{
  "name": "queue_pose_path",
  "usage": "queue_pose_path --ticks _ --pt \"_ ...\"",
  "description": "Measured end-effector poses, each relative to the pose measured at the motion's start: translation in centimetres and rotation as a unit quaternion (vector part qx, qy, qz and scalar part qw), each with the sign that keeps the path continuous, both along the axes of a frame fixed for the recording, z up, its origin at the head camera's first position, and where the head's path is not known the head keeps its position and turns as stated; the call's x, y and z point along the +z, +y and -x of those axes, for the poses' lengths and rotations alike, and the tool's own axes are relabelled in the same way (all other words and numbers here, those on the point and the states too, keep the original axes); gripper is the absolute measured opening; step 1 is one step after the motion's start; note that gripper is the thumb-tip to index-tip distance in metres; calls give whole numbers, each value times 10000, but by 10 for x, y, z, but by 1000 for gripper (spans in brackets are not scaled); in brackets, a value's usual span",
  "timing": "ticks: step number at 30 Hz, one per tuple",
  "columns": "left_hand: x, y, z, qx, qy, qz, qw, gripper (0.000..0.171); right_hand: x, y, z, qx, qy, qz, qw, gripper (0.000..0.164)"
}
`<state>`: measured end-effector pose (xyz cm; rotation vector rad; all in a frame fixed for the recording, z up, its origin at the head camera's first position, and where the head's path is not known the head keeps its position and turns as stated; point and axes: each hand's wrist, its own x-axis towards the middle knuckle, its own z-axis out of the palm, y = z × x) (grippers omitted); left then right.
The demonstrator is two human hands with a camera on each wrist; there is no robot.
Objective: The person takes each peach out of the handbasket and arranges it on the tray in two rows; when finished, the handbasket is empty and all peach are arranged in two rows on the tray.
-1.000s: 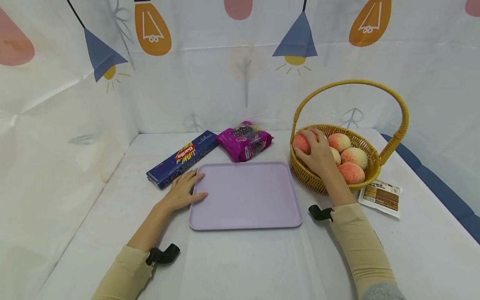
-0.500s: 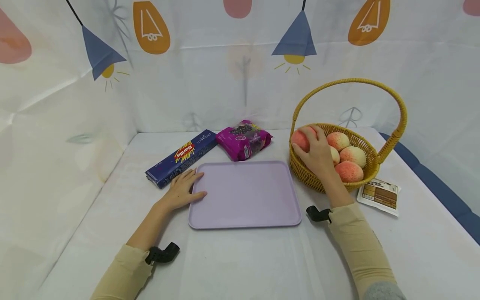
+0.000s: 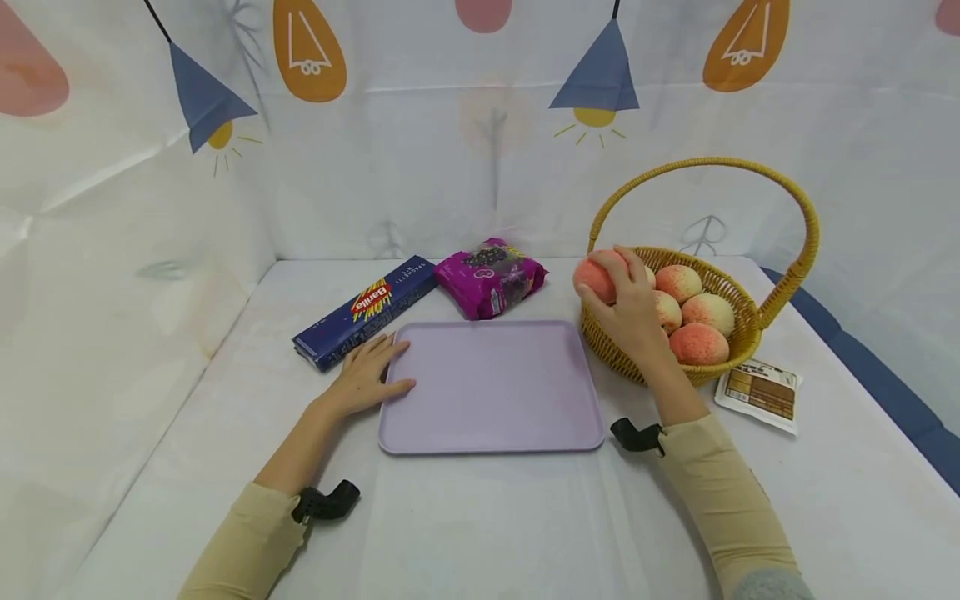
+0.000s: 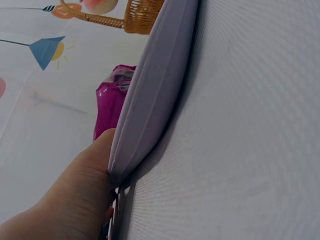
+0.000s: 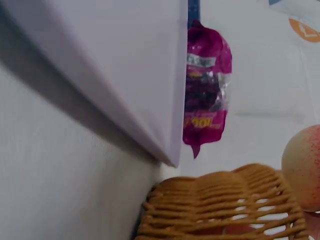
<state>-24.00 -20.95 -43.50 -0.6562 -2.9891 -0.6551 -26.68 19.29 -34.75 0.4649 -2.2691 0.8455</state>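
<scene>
The right grip [image 3: 633, 317] holds a peach [image 3: 591, 277] at the left rim of the wicker basket [image 3: 611, 354]. The left grip [image 3: 363, 381], spread wide, touches the lilac tray [image 3: 495, 392] along its left edge.

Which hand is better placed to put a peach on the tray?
Probably the right hand: it holds a peach near the basket. The left hand holds none, touching the left edge of the tray.

One left hand [image 3: 363, 379] and one right hand [image 3: 630, 312], holding one round pink peach [image 3: 595, 277]. Right: one woven golden basket [image 3: 611, 352], four pink-and-cream peaches [image 3: 709, 315] plainly visible inside, others part-hidden, uncountable; one flat brown-and-white packet [image 3: 761, 396]. Centre: one lilac rectangular tray [image 3: 491, 392], one blue cardboard box [image 3: 348, 321], one magenta plastic bag [image 3: 487, 279].
</scene>
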Motion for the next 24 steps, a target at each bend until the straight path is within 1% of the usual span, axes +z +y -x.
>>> queue_pose_path --ticks 6,13,19,24 --pt "2 0 -1 -3 -32 11 10000 76 2 -16 -3 379 125 -77 9992 39" --pt "3 1 -2 4 -80 -14 10000 77 1 -32 -3 751 139 -49 9971 39" --pt "3 1 -1 2 -62 26 10000 77 1 -46 -5 1046 -24 -21 9945 40" --pt "4 1 -2 -26 -56 -10 10000 77 0 -55 -6 1122 -199 -119 9934 39"
